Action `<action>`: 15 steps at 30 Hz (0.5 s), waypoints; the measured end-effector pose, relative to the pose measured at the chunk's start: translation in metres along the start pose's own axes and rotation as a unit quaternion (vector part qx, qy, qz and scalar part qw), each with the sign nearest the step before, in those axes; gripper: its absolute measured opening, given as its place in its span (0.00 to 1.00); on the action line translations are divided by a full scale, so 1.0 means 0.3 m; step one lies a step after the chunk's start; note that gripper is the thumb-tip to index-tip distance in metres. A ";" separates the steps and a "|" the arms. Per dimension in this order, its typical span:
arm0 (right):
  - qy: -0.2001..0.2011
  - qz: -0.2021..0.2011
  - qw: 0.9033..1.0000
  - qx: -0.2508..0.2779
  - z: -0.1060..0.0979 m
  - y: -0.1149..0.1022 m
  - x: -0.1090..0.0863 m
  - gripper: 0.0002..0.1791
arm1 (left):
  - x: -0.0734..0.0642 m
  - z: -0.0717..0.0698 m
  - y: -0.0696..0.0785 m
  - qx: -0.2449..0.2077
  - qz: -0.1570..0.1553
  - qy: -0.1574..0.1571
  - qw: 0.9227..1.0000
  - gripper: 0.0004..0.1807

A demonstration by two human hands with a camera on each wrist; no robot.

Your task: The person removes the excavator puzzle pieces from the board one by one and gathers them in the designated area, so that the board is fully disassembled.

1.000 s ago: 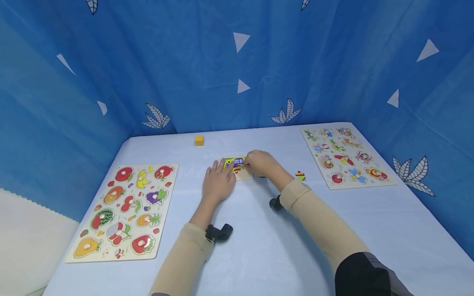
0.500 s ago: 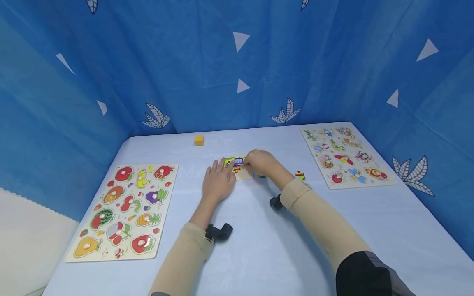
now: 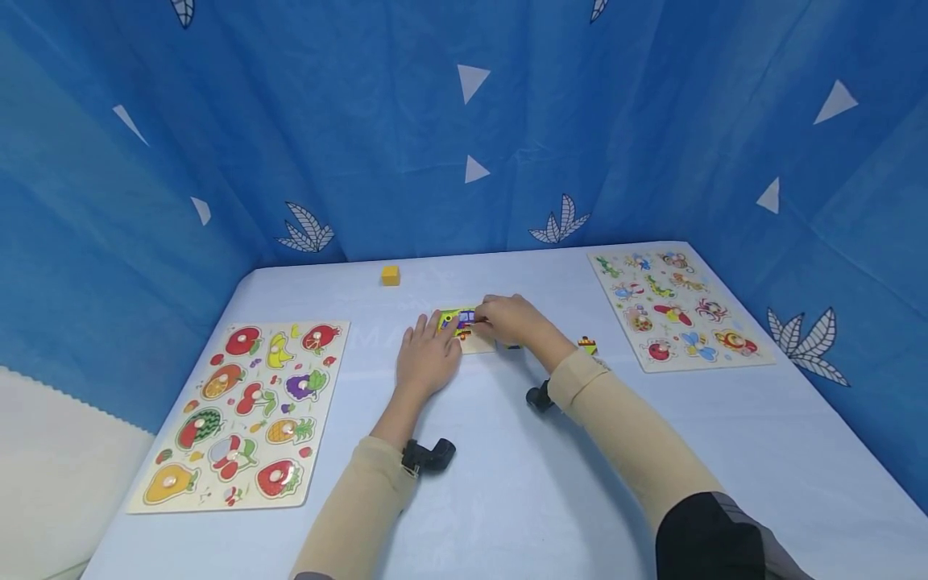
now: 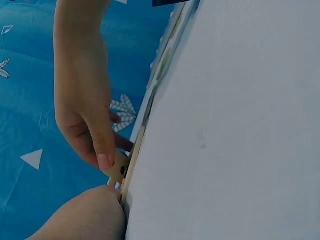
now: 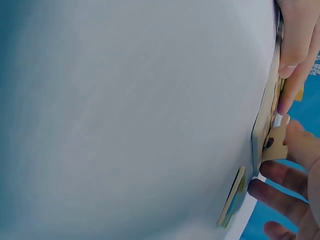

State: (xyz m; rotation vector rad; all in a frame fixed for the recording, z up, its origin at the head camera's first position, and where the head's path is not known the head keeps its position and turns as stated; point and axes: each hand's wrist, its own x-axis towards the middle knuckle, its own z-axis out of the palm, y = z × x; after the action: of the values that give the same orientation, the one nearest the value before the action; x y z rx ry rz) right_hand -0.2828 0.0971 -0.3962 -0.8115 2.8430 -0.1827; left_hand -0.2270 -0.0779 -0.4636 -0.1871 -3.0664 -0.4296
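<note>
A small wooden jigsaw board with a brightly coloured vehicle picture lies mid-table. My left hand rests on its left side, fingers spread over the picture. At its right side, my right hand pinches a wooden jigsaw piece between thumb and finger. In the right wrist view that piece stands tilted up at the board's surface, its plain side showing. Its printed side is hidden. Another jigsaw piece lies on the table beside the board, partly covered by my right hand in the head view.
Farther right lies a loose jigsaw piece. A fruit peg puzzle is on the left, an insect peg puzzle on the right. A yellow cube sits near the back edge. Blue curtain surrounds the table.
My right hand has shifted slightly left over the board and turned a little, so its thumb shows more. The left hand stays in place.
</note>
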 end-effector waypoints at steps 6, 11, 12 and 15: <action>0.007 0.008 1.000 0.009 0.001 0.008 0.006 0.16 | -0.001 0.000 -0.001 -0.003 -0.001 0.000 1.000 0.31; 0.005 0.006 1.000 0.005 0.003 0.016 0.015 0.16 | -0.001 0.000 0.000 -0.004 -0.003 0.001 1.000 0.30; 0.002 0.004 1.000 0.001 0.003 0.016 0.015 0.16 | 0.000 0.000 0.000 -0.004 -0.003 0.001 1.000 0.30; -0.006 0.003 1.000 -0.014 0.002 0.013 0.017 0.17 | -0.001 0.000 0.000 -0.004 -0.002 0.000 1.000 0.31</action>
State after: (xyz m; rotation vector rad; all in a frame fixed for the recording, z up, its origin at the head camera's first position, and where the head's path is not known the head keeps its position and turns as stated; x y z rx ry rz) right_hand -0.2889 0.0976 -0.3981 -0.8072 2.8431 -0.1368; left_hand -0.2268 -0.0780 -0.4637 -0.1810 -3.0651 -0.4426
